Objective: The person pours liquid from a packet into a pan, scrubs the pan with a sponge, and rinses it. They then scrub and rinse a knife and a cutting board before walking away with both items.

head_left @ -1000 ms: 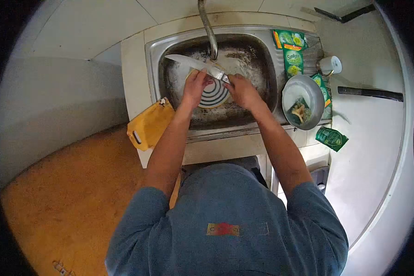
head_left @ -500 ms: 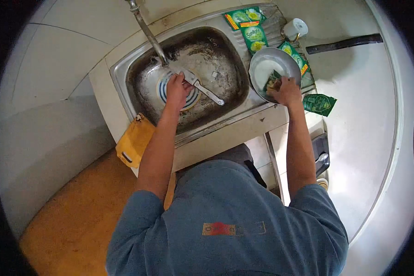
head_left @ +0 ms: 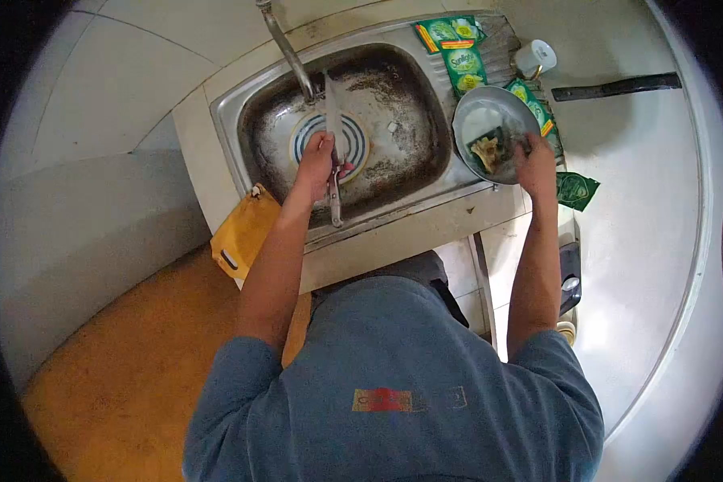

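My left hand (head_left: 319, 167) is closed on a knife (head_left: 335, 193), over the sink (head_left: 410, 185). The knife's blade points toward the tap and its handle toward me. Below it in the basin lies a plate (head_left: 360, 145) with blue and white rings, partly covered by hand and knife. My right hand (head_left: 538, 167) is at the right rim of a grey metal bowl (head_left: 475, 112), its fingers smeared by motion. Inside the bowl, left of those fingers, rests a worn scouring sponge (head_left: 485, 151), dark green and tan, in whitish liquid.
The tap (head_left: 293, 60) reaches over the basin. Green Sunlight packets (head_left: 464, 66) and a white mug (head_left: 536, 58) are on the drainboard. Another green packet (head_left: 577, 191) lies right of the bowl. A yellow cutting board (head_left: 245, 229) leans at the sink's left front corner.
My right hand has let go of the sponge, which now lies in the bowl, and moved to the rim. The knife has swung from slanting to nearly in line with my left forearm.
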Tool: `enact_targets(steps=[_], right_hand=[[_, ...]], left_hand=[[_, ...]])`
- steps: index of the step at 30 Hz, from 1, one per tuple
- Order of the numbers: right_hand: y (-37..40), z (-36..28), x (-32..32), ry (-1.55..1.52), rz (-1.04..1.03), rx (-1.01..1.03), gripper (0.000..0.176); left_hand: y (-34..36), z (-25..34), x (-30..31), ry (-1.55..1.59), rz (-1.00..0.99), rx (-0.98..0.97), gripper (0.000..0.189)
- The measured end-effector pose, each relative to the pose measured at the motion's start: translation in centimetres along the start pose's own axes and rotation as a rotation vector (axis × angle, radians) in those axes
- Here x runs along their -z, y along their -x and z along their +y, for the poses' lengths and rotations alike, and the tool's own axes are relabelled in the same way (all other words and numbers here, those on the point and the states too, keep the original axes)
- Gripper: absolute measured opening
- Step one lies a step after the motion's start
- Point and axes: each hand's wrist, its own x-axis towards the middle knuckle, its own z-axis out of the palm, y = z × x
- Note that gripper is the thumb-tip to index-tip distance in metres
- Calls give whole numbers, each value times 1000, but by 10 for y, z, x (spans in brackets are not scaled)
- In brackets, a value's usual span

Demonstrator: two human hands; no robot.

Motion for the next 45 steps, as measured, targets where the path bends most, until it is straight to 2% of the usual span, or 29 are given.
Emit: enact_targets(steps=[1, 2, 3, 5, 8, 10, 13, 15, 16, 18, 19, 21, 25, 27, 28, 30, 31, 33, 37, 39, 43, 45], right_hand=[[-1, -2, -4, 52, 230, 41, 29], [-3, -4, -7, 0, 304, 68, 27], [-4, -11, -8, 0, 303, 76, 27], [-4, -33, -11, -274, 217, -118, 28], [2, -79, -19, -409, 192, -96, 27], [3, -99, -38, -556, 138, -43, 26], [8, -132, -59, -616, 28, 52, 26], [12, -150, -71, -670, 62, 298, 27], [13, -156, -72, -670, 64, 296, 27], [14, -163, -69, -634, -75, 470, 30], [14, -162, -72, -634, -75, 470, 30], [12, -163, -78, -522, -142, 571, 33], [9, -161, -72, -465, -132, 581, 33], [-3, -152, -79, -409, 12, 528, 34], [-3, -150, -81, -406, 15, 527, 34], [4, -151, -81, -415, 59, 637, 33], [6, -154, -79, -413, 60, 640, 33], [11, -161, -73, -394, -71, 620, 33], [-1, -158, -68, -407, 21, 571, 31], [10, -165, -66, -443, -87, 729, 28], [-8, -156, -69, -410, 65, 609, 26], [-1, -160, -71, -466, -49, 733, 29]], left_hand=[[3, -1, 1, -99, -14, -27, 25], [4, -5, 3, -122, -43, -68, 28], [10, -1, -1, -116, -38, -71, 28], [26, 9, -12, -325, 12, -82, 30], [35, 11, -23, -389, 19, -156, 27], [39, 12, -29, -421, 5, -186, 25], [43, 12, -35, -496, -67, -157, 26], [46, 11, -39, -611, -40, -217, 26], [46, 10, -41, -613, -41, -217, 26], [44, 8, -41, -760, 63, -375, 22], [44, 5, -40, -760, 64, -375, 22], [44, 4, -38, -843, 89, -600, 24], [52, 3, -37, -794, 32, -540, 24], [51, 1, -36, -863, 65, -622, 24], [50, 2, -35, -861, 62, -625, 24], [50, 3, -34, -843, 14, -608, 25], [48, 3, -34, -840, 15, -611, 25], [48, 4, -36, -850, 8, -683, 26], [52, 9, -39, -819, 8, -601, 25], [50, 7, -36, -807, -22, -598, 25], [50, 7, -36, -850, -37, -639, 26], [49, 7, -36, -834, -19, -666, 26]])
